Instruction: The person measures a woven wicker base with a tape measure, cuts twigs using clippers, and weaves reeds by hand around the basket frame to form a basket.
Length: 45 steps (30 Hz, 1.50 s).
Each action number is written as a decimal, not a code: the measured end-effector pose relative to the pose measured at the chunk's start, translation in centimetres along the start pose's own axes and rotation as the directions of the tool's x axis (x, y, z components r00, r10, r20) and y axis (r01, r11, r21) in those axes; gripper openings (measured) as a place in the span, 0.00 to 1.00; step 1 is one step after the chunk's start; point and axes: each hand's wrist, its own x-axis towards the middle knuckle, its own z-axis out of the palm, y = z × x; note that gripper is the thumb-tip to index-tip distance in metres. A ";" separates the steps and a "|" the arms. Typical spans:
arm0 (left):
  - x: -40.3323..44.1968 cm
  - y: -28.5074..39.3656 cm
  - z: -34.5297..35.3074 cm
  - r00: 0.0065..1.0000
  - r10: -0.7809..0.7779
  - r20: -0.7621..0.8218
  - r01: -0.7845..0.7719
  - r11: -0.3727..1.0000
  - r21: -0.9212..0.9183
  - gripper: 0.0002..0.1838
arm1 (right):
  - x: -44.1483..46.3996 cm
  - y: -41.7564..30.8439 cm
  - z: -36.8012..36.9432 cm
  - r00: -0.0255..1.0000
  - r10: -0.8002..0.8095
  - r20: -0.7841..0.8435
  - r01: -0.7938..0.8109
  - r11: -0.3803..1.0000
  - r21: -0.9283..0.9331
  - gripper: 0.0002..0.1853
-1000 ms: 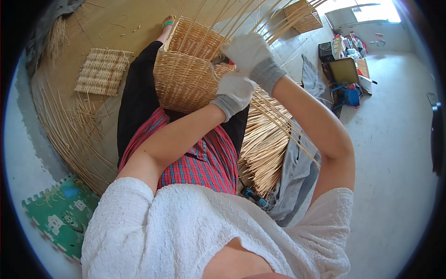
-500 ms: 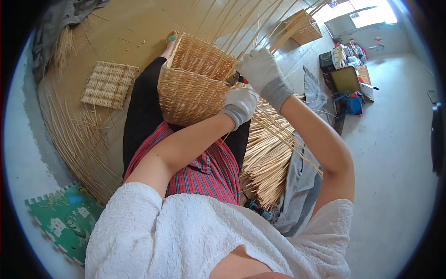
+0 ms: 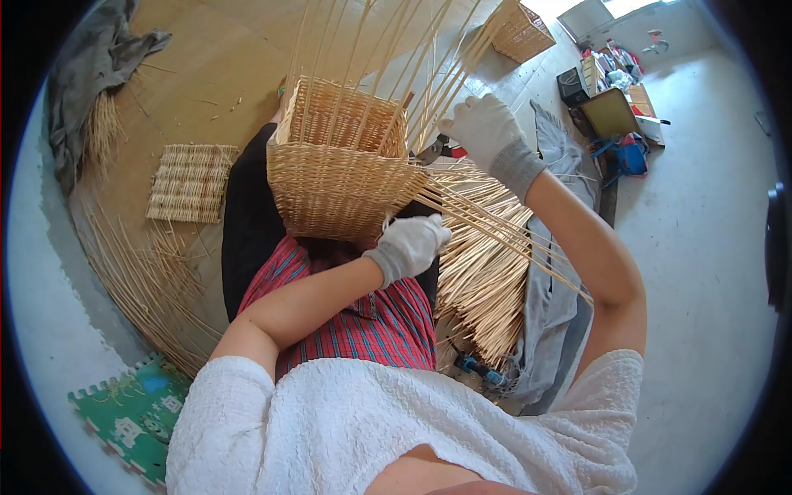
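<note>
A square woven basket (image 3: 342, 194) rests on my lap, tilted, with tall unwoven stakes (image 3: 388, 74) rising from its rim. My right hand (image 3: 488, 136), in a white glove, is closed around pruning shears (image 3: 436, 152) with a red handle part. Their dark jaws are beside the basket's right corner. Several long wicker strands (image 3: 503, 227) run from that corner down to the right. Below the corner, my gloved left hand (image 3: 410, 243) is curled closed near the basket's lower wall. Whatever its fingers hold, if anything, is hidden.
A heap of cut wicker rods (image 3: 483, 272) lies right of my lap on grey cloth (image 3: 549, 322), with a blue power tool (image 3: 480, 370) nearby. Left are a woven panel (image 3: 191, 183), loose rods (image 3: 136, 272) and a green mat (image 3: 136, 412). Another basket (image 3: 525, 35) stands behind.
My left hand has come down from the basket's corner. My right hand has moved slightly right with the shears, away from the corner. The basket sits slightly lower and further left in view.
</note>
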 end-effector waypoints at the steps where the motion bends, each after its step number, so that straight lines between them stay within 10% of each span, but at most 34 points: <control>1: -0.5 0.2 0.4 1.000 -0.013 -0.011 0.012 0.996 -0.085 0.10 | 0.1 0.0 0.5 1.000 0.010 0.001 -0.010 1.000 0.007 0.13; 9: -0.6 -4.9 -2.4 0.940 -0.225 -0.256 0.240 0.970 0.027 0.08 | 1.3 -2.0 3.0 0.995 0.080 -0.057 -0.079 0.997 0.025 0.09; 17: 0.6 -7.3 -4.4 0.761 -0.119 -0.638 0.181 0.983 0.034 0.09 | 0.5 -1.2 3.1 0.998 0.046 -0.037 -0.043 0.997 0.067 0.11; 31: 0.7 -9.5 -5.2 0.874 -0.220 -0.433 0.287 0.953 0.094 0.20 | -1.6 -0.3 4.9 0.992 0.048 0.114 -0.084 0.940 0.332 0.11; 34: 0.7 -10.2 -3.7 0.870 -0.191 -0.455 0.254 0.964 0.080 0.23 | -5.6 -1.2 5.6 0.975 0.209 0.074 -0.203 0.710 0.674 0.17; 39: 1.4 -9.5 -4.0 0.888 -0.325 -0.326 0.433 0.831 0.350 0.30 | -11.4 -11.1 12.3 0.944 0.319 0.088 -0.075 -0.054 0.996 0.29; 42: 3.6 -10.1 -5.7 0.887 -0.371 -0.275 0.450 0.828 0.335 0.34 | -13.5 -21.0 19.0 0.777 0.426 0.464 -0.114 -0.630 0.768 0.32; 45: 6.4 -11.7 -7.6 0.877 -0.388 -0.282 0.470 0.814 0.342 0.35 | -13.8 -29.0 26.2 0.424 0.341 0.839 -0.269 -0.837 0.476 0.32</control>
